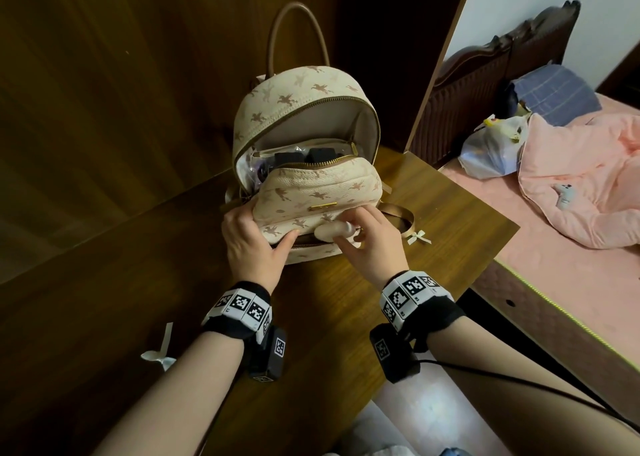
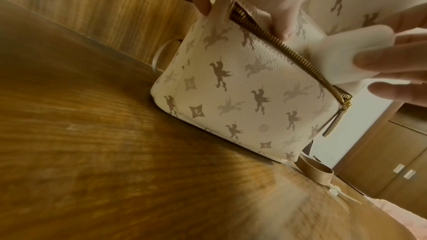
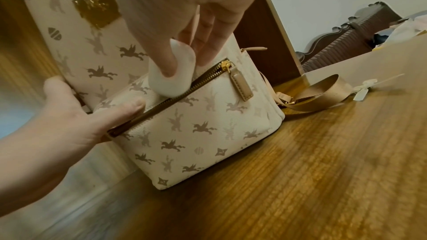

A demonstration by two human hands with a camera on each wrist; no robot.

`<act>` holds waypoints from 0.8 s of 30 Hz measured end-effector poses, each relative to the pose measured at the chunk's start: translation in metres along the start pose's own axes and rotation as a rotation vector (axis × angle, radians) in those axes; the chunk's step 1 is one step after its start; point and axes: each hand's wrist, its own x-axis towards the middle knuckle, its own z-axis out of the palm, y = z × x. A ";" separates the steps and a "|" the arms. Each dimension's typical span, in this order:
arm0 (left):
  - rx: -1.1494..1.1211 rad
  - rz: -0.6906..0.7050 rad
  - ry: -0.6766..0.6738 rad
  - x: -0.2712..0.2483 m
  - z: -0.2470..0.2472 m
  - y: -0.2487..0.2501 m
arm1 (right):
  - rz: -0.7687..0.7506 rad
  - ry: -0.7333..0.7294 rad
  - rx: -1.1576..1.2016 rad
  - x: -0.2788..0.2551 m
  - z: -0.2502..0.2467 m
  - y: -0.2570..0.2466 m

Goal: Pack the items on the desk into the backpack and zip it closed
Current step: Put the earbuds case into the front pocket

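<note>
A cream backpack [image 1: 311, 192] with a winged-horse print stands upright on the wooden desk [image 1: 329, 320]. Its main compartment gapes open, showing black items and a clear pouch inside. The low front pocket's brass zipper [image 3: 161, 105] is open. My left hand [image 1: 254, 244] grips the backpack's front above that pocket, thumb at the zipper edge [image 3: 129, 109]. My right hand [image 1: 363, 237] pinches a small white rounded case [image 1: 334, 231] and holds it at the pocket mouth [image 3: 171, 83], partly between the zipper teeth [image 2: 346, 52].
A tan shoulder strap [image 1: 401, 213] loops on the desk right of the backpack. Two white ribbon bows lie on the desk, one by the strap [image 1: 419, 237] and one near left [image 1: 160, 357]. A bed [image 1: 554, 247] with pink bedding adjoins the desk's right edge.
</note>
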 end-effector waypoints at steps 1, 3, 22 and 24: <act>0.000 -0.002 -0.004 0.001 0.000 0.000 | -0.001 0.002 -0.016 0.000 0.001 0.000; 0.000 0.005 -0.015 0.002 -0.001 -0.002 | -0.004 -0.006 -0.055 -0.001 0.002 -0.003; -0.019 0.101 -0.081 0.007 -0.011 -0.010 | -0.064 -0.100 -0.214 -0.011 0.042 -0.019; -0.025 0.094 -0.083 0.007 -0.011 -0.010 | -0.048 -0.142 -0.227 -0.013 0.044 -0.017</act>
